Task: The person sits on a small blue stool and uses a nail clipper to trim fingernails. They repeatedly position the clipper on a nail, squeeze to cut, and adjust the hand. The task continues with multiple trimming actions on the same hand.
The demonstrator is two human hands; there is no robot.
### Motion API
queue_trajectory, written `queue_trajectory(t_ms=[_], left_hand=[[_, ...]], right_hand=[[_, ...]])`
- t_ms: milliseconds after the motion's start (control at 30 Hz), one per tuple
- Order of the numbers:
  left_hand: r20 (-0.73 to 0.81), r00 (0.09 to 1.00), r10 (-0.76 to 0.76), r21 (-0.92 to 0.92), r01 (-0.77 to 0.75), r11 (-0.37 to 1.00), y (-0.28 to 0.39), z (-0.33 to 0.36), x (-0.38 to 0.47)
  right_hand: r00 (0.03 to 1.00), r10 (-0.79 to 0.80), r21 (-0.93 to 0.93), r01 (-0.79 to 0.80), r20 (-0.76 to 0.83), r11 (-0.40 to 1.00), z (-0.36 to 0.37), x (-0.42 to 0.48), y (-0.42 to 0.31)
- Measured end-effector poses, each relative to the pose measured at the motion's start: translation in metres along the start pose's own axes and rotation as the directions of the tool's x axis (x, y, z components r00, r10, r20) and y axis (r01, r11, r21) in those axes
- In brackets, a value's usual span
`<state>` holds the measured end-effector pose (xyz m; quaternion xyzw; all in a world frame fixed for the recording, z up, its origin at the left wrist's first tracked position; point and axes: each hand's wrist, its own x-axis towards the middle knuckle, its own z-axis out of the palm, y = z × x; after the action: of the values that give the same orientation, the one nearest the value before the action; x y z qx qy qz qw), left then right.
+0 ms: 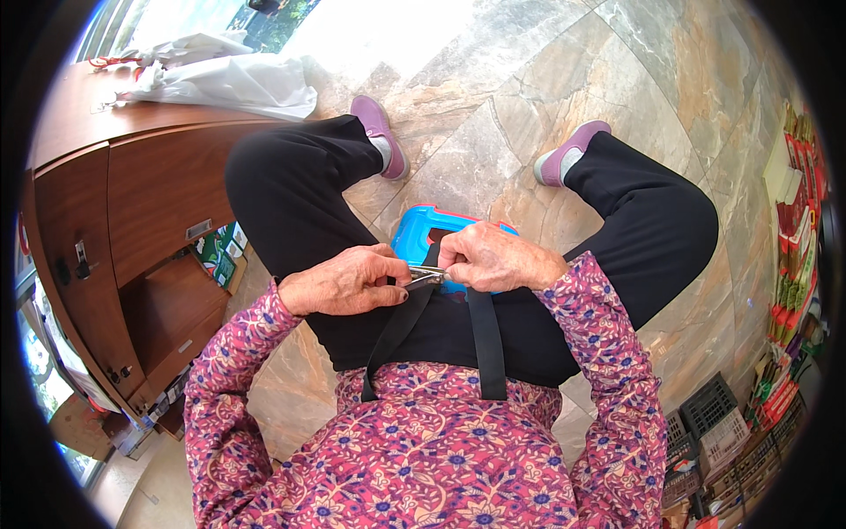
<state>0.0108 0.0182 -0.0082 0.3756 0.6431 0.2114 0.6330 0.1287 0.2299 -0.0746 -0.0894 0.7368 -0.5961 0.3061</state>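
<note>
My left hand [350, 281] grips a small silver metal tool, which looks like a nail clipper [423, 274], between thumb and fingers. At its other end, the curled fingers of my right hand [499, 259] touch the metal; whether a nail sits in its jaws is hidden. Both hands are over my lap, above black trousers [449, 337]. Beneath them is a blue plastic tub or stool [416, 233] with a red edge, partly covered by the hands. Two black straps [487, 347] run from my chest toward the hands.
A brown wooden desk [168, 192] stands at the left, with white plastic bags [225, 86] on top and a green box [218, 258] below. Stone-patterned floor tiles [482, 139] spread ahead. Plastic crates [707, 406] and shelves of red packages [796, 238] line the right side.
</note>
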Motion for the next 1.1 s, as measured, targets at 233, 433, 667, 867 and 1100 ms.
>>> queue_trajectory(t_ms=[233,433,667,867,1100], left_hand=[[-0.088,0.995,0.051,0.097,-0.042,0.994,0.0097,0.0059,-0.0034],[-0.108,0.99,0.091,0.165,-0.073,0.984,0.0052,0.0055,-0.0043],[-0.109,0.988,0.107,0.277,-0.073,0.958,0.0052,0.0072,-0.0032],[-0.128,0.985,0.112,0.297,-0.07,0.952,0.0052,0.0071,-0.003],[-0.138,0.984,0.112,0.324,-0.062,0.944,0.0075,0.0052,-0.0013]], right_hand=[[1.0,0.005,-0.005,-0.005,-0.026,1.0,-0.0012,-0.0018,-0.0029],[0.997,-0.024,-0.019,0.022,-0.073,1.0,0.0015,-0.0011,-0.0005],[0.992,-0.064,-0.052,0.058,-0.105,0.997,0.0042,-0.0003,0.0043],[0.991,-0.044,-0.059,0.037,-0.126,0.998,0.0011,-0.001,-0.0021],[0.987,-0.035,-0.085,0.021,-0.16,0.996,0.0028,-0.0013,-0.0012]])
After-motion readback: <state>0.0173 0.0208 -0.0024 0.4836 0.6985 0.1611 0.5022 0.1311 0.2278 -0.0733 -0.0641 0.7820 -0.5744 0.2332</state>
